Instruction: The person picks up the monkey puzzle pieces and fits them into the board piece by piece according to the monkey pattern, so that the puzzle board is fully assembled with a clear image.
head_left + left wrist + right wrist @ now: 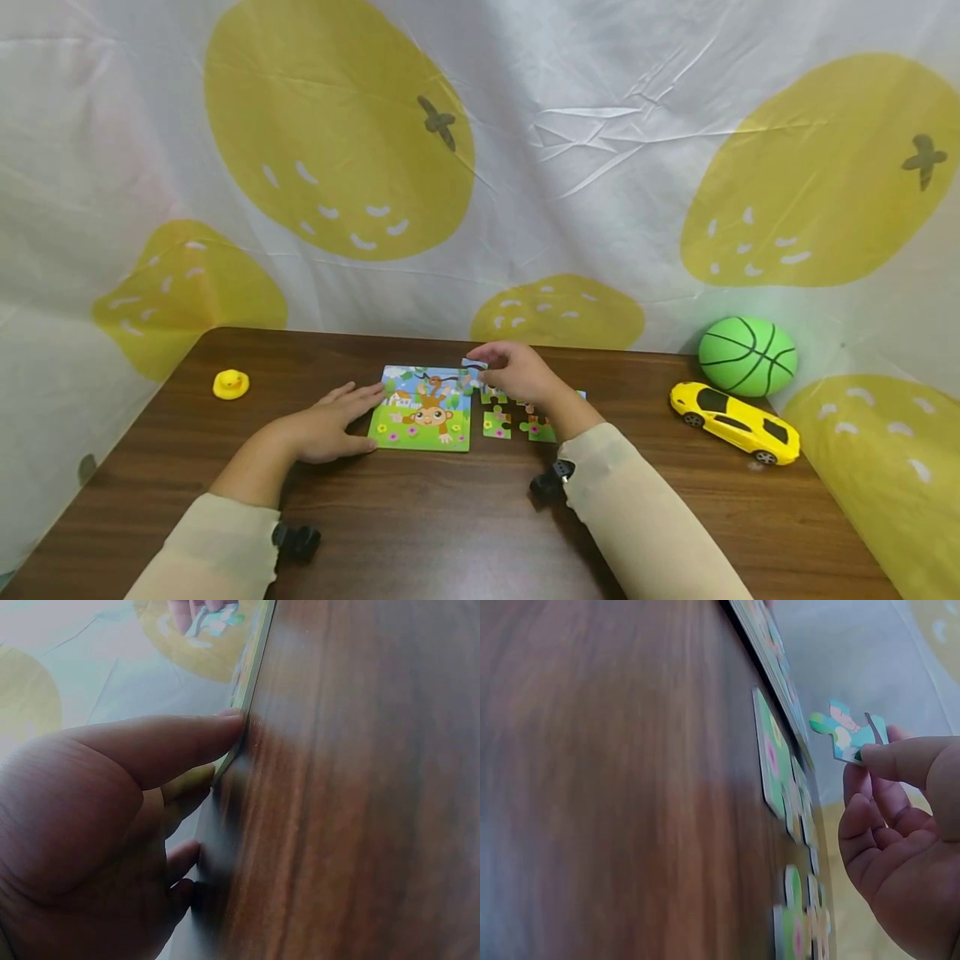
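I have a jigsaw piece (847, 742) pinched between the thumb and forefinger of my right hand (517, 375), the grip narrow and near one edge of it, so much of its printed face shows. It is held up off the wooden table (420, 517). Taking twelve as the far side of the table, the piece sits at two o'clock from the middle of the monkey puzzle board (429, 417), by its far right corner; whether it overhangs that corner or stops just beside it, I cannot tell.

That corner is the relation that counts, I judge: my right hand is much the nearer to it, with the board lying toward eight o'clock from my pinch. The piece's long axis I cannot settle; in the right wrist view a green-tipped knob juts toward ten o'clock, away from my thumb.

My left hand (326, 429) lies across the board, between eight and nine o'clock, its fingers spread and wrapped round nothing. The thumb touches the board's edge by the near left corner, and the other fingertips reach along the left side.

The loose jigsaw pieces (497, 425) lie just beside the board at about three o'clock, toward six from my right hand, some hidden under my wrist.
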`<act>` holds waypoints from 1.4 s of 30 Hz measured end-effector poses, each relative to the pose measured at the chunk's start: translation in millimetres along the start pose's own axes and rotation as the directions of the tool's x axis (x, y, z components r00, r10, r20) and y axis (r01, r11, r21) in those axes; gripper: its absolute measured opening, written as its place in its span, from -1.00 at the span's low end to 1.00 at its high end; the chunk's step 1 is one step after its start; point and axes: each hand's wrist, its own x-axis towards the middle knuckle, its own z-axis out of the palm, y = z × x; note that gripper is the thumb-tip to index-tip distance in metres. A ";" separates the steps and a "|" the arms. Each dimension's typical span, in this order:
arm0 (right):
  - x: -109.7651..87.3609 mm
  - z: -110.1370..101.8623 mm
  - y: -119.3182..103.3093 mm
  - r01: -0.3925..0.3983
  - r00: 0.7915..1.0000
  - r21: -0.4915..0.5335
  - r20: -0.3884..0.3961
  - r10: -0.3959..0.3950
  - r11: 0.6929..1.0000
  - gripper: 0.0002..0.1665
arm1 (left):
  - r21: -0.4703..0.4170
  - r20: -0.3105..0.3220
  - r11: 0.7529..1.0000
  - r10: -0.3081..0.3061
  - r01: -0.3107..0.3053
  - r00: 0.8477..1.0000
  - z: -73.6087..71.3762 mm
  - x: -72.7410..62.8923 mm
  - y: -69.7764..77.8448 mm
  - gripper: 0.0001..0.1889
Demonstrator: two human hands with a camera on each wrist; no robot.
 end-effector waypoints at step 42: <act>25.5 32.0 -16.5 0.030 0.995 -0.304 0.097 -0.001 0.952 -0.53 | -0.003 0.000 1.000 0.011 -0.011 1.000 0.8 3.3 -2.2 -0.10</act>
